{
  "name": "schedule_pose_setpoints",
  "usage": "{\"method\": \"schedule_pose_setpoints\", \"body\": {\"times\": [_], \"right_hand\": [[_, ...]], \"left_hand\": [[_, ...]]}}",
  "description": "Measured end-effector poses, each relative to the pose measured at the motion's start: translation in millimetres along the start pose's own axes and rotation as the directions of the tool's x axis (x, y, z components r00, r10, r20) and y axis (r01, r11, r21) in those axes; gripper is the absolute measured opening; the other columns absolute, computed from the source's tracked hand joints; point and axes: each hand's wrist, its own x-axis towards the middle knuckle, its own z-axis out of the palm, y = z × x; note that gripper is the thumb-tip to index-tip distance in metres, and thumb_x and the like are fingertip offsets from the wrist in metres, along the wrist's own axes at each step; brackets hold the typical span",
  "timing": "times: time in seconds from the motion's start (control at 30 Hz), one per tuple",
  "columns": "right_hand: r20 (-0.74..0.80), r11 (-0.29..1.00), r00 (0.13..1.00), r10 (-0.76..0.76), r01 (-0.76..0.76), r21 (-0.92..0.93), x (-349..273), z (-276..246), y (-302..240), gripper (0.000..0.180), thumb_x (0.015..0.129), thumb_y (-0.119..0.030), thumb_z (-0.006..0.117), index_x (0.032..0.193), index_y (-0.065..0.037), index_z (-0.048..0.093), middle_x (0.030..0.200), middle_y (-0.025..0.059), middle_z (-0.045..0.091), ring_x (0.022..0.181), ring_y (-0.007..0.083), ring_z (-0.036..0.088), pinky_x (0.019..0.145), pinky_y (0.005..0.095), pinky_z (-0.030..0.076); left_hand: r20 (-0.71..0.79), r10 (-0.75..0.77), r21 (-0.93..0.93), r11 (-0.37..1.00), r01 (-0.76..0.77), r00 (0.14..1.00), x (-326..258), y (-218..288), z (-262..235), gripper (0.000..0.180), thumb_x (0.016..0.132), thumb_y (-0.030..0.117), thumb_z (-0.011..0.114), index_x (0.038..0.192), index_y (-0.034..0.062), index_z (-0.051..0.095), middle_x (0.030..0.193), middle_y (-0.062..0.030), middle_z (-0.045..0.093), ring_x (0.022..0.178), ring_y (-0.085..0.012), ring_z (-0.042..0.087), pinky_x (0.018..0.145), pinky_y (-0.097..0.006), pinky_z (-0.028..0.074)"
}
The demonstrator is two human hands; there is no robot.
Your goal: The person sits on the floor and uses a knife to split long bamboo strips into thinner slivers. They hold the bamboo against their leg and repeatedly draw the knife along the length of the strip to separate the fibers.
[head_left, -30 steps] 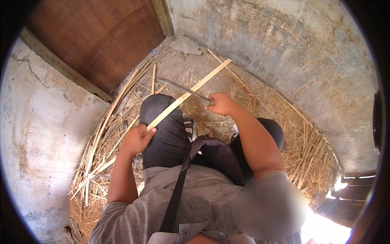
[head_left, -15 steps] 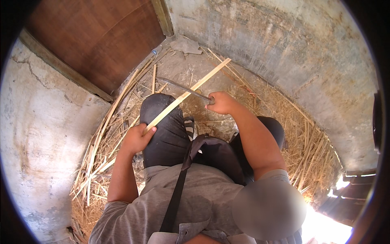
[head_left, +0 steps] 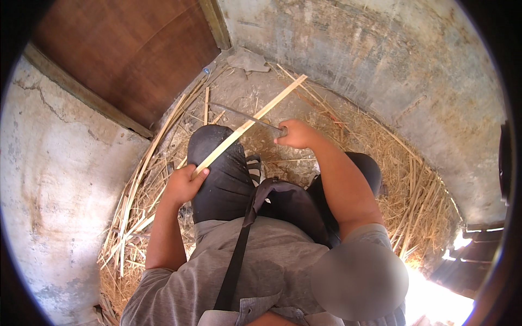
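Observation:
My left hand (head_left: 185,185) is closed around the near end of a pale, flat bamboo strip (head_left: 272,104), thumb on top. The strip slants up and to the right across my left knee and out over the floor. In my right hand (head_left: 295,134), closed round its handle, is a long knife (head_left: 237,112) with a narrow dark blade. Pointing left, the blade crosses the strip beyond the knee. Contact between blade and strip seems likely, but its edge is hard to make out.
Long split strips (head_left: 137,187) lie along the left wall, and one short strip (head_left: 206,106) stands out near the knife's tip. Shavings (head_left: 405,187) heap up at the right. A flat stone (head_left: 248,60) sits by the far corner, beside the brown door panel (head_left: 128,57).
The knife's blade has tilted and shows thinner than before. The far end of the bamboo strip has shifted very slightly up and left. Both hands keep their holds.

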Motion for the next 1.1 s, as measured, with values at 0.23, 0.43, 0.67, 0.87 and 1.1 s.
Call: {"method": "schedule_pose_setpoints", "body": {"times": [0.23, 0.43, 0.67, 0.87, 1.1], "right_hand": [[0.030, 0.993, 0.999, -0.011, 0.015, -0.120, -9.9, -12.4, -8.4, 0.051, 0.078, -0.038, 0.078, 0.112, 0.000, 0.071, 0.110, 0.0239, 0.070, 0.106, 0.0415, 0.066, 0.092, 0.0469, 0.053], [-0.018, 0.995, 0.998, 0.056, -0.057, -0.084, -6.3, -12.5, 11.1, 0.049, 0.078, -0.037, 0.078, 0.112, -0.003, 0.072, 0.110, 0.0235, 0.070, 0.106, 0.0418, 0.066, 0.092, 0.0469, 0.052], [-0.031, 0.995, 0.998, 0.048, -0.050, -0.082, -8.8, -10.1, -13.1, 0.047, 0.078, -0.037, 0.077, 0.109, -0.002, 0.072, 0.104, 0.0246, 0.071, 0.102, 0.0432, 0.066, 0.089, 0.0480, 0.053], [0.104, 0.991, 0.994, 0.027, -0.013, -0.135, -3.3, -16.9, -23.3, 0.049, 0.079, -0.039, 0.077, 0.109, -0.001, 0.071, 0.102, 0.0244, 0.071, 0.101, 0.0430, 0.067, 0.089, 0.0486, 0.053], [-0.169, 0.958, 0.970, 0.173, -0.206, -0.200, -4.7, -15.5, 16.8, 0.053, 0.083, -0.044, 0.074, 0.118, -0.004, 0.070, 0.109, 0.0236, 0.071, 0.106, 0.0408, 0.067, 0.092, 0.0488, 0.053]], "left_hand": [[-0.046, 0.001, 0.038, 0.999, 0.001, 0.999, -0.6, 0.0, 5.0, 0.054, 0.096, 0.052, 0.064, 0.081, 0.0000, 0.059, 0.075, -0.0232, 0.063, 0.074, -0.0424, 0.064, 0.070, -0.046, 0.050], [0.025, 0.004, 0.003, 1.000, -0.004, 1.000, -0.2, 2.8, -3.5, 0.053, 0.098, 0.050, 0.063, 0.082, -0.0006, 0.058, 0.074, -0.0224, 0.061, 0.071, -0.0388, 0.061, 0.068, -0.046, 0.048], [0.009, 0.015, 0.002, 1.000, -0.015, 1.000, 1.0, 0.0, -2.3, 0.054, 0.097, 0.052, 0.062, 0.082, 0.0005, 0.059, 0.074, -0.0238, 0.063, 0.073, -0.0440, 0.063, 0.068, -0.049, 0.048], [0.050, 0.016, -0.061, 0.998, -0.013, 0.999, 2.5, -6.5, -6.2, 0.056, 0.096, 0.052, 0.063, 0.080, -0.0005, 0.059, 0.070, -0.0238, 0.062, 0.070, -0.0449, 0.062, 0.067, -0.049, 0.049], [0.054, 0.022, -0.005, 1.000, -0.021, 0.998, 3.3, -3.1, -9.6, 0.055, 0.096, 0.052, 0.062, 0.080, -0.0002, 0.060, 0.073, -0.0242, 0.063, 0.073, -0.0451, 0.063, 0.068, -0.050, 0.049]]}}
